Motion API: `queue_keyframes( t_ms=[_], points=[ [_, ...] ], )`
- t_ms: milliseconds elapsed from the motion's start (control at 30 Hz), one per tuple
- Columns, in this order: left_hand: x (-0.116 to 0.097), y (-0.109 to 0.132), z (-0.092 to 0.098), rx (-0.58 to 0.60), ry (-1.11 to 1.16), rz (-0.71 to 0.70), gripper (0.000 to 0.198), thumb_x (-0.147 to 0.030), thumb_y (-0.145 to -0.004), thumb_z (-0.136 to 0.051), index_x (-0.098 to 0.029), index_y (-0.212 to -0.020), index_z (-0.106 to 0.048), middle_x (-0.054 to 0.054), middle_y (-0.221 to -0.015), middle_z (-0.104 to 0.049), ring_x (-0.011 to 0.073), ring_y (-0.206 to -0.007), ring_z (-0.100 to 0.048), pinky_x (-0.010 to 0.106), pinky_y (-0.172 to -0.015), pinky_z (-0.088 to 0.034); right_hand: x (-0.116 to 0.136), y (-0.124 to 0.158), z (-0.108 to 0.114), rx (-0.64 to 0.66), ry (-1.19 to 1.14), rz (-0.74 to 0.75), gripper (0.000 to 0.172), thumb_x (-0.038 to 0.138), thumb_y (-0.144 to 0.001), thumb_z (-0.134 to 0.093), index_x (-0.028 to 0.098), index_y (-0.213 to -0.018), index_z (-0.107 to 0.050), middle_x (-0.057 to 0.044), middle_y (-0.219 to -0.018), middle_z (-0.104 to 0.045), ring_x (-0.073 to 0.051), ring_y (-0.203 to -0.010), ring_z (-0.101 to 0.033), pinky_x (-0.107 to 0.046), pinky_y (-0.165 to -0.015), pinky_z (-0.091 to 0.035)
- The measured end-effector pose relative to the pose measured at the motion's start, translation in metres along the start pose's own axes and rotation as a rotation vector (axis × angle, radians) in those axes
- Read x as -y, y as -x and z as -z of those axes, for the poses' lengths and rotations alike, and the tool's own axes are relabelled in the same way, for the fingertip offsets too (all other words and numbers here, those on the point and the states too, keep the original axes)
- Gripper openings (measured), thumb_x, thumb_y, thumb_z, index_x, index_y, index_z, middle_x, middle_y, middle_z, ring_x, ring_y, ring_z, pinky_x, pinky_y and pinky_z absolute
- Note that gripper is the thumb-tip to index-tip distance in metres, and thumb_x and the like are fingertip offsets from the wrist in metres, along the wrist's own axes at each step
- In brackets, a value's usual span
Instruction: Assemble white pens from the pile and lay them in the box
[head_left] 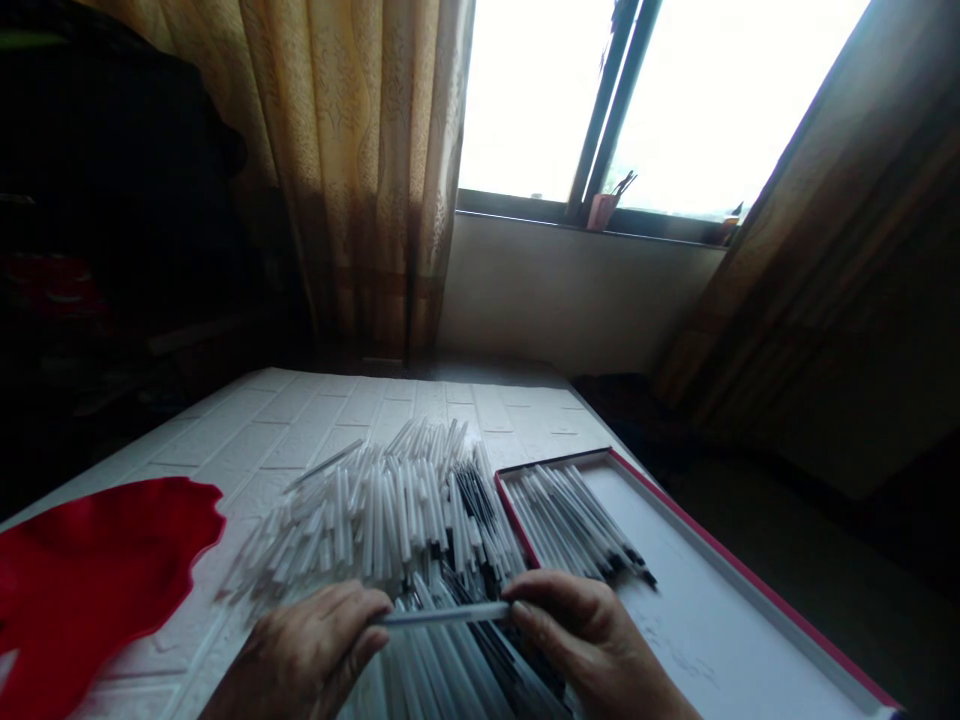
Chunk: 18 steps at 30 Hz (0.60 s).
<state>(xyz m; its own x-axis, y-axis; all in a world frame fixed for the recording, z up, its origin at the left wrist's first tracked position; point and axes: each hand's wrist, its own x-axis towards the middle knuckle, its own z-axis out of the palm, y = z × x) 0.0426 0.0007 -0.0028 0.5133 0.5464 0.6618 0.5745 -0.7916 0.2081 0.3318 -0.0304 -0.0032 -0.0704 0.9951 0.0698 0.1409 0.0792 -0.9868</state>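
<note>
A slim pale tube point(448, 614) lies crosswise above a heap of similar tubes point(367, 520), its ends pinched by the fingers of the left hand point(311, 640) and right hand point(589, 630), the right nearer the red-rimmed tray point(679, 565); dim light leaves the tube's exact tips hard to make out

Bright white daylight pours through a wide, dark-framed sliding window point(607, 110) above a plain, pale wall point(555, 290), flanked by a golden-brown patterned fabric curtain point(375, 170) on the left and a dimmer brownish striped curtain point(817, 200) slanting down on the right. A small pinkish holder point(602, 211) with thin sticks stands on the sill by the dark upright frame. Below, a white counter point(525, 400) with an embossed brick pattern extends toward the wall, while both sides of the room sink into deep shadow.
</note>
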Motion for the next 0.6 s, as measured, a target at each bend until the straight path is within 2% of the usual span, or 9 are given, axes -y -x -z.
queue_keyframes(
  t_ms=[100,200,333,400,500,600],
  points=[
    [0.001,0.001,-0.001,0.014,0.005,-0.004,0.034,-0.043,-0.113,-0.034,-0.028,-0.101,-0.062,-0.005,-0.079,-0.074,0.0119,-0.067,-0.076,0.016,-0.063,-0.058,0.001,-0.002,0.005,-0.011,0.092,0.049,0.024,0.046,-0.088,-0.073,0.024,-0.091,-0.081,-0.004,-0.085,-0.078,-0.021,-0.08,-0.07,-0.029,-0.075,-0.055],
    [-0.004,-0.006,0.006,0.012,-0.035,-0.027,0.037,-0.043,-0.113,-0.032,-0.027,-0.095,-0.06,-0.007,-0.074,-0.073,0.0106,-0.064,-0.076,0.014,-0.062,-0.058,0.004,-0.005,0.012,0.011,0.306,0.104,0.017,0.032,-0.09,-0.066,0.023,-0.096,-0.079,-0.005,-0.09,-0.078,-0.022,-0.083,-0.072,-0.031,-0.076,-0.055],
    [-0.01,-0.014,0.014,-0.008,-0.068,-0.058,0.039,-0.043,-0.114,-0.031,-0.027,-0.092,-0.059,-0.008,-0.071,-0.073,0.0098,-0.062,-0.076,0.013,-0.062,-0.058,0.007,-0.006,0.018,0.127,0.707,0.162,0.017,0.025,-0.092,-0.058,0.023,-0.092,-0.075,-0.006,-0.088,-0.075,-0.022,-0.08,-0.071,-0.032,-0.072,-0.052],
    [-0.01,-0.014,0.013,-0.016,-0.08,-0.069,0.038,-0.043,-0.114,-0.031,-0.027,-0.095,-0.06,-0.007,-0.073,-0.075,0.01,-0.063,-0.077,0.013,-0.062,-0.058,0.006,-0.005,0.018,0.155,0.827,0.186,0.019,0.024,-0.093,-0.056,0.023,-0.097,-0.074,-0.007,-0.094,-0.075,-0.022,-0.082,-0.072,-0.032,-0.072,-0.052],
    [-0.008,-0.013,0.011,-0.011,-0.089,-0.069,0.038,-0.042,-0.114,-0.029,-0.026,-0.098,-0.06,-0.007,-0.075,-0.076,0.0097,-0.062,-0.077,0.013,-0.061,-0.057,0.005,-0.002,0.017,0.136,0.848,0.222,0.025,0.021,-0.092,-0.056,0.024,-0.111,-0.072,-0.008,-0.108,-0.074,-0.022,-0.09,-0.073,-0.032,-0.078,-0.054],
    [-0.008,-0.013,0.01,-0.009,-0.093,-0.078,0.037,-0.042,-0.114,-0.03,-0.027,-0.099,-0.059,-0.007,-0.077,-0.077,0.0105,-0.065,-0.077,0.015,-0.06,-0.057,0.005,-0.001,0.017,0.154,0.796,0.257,0.023,0.023,-0.095,-0.055,0.022,-0.111,-0.072,-0.009,-0.104,-0.074,-0.022,-0.091,-0.072,-0.031,-0.078,-0.054]
  ],
)
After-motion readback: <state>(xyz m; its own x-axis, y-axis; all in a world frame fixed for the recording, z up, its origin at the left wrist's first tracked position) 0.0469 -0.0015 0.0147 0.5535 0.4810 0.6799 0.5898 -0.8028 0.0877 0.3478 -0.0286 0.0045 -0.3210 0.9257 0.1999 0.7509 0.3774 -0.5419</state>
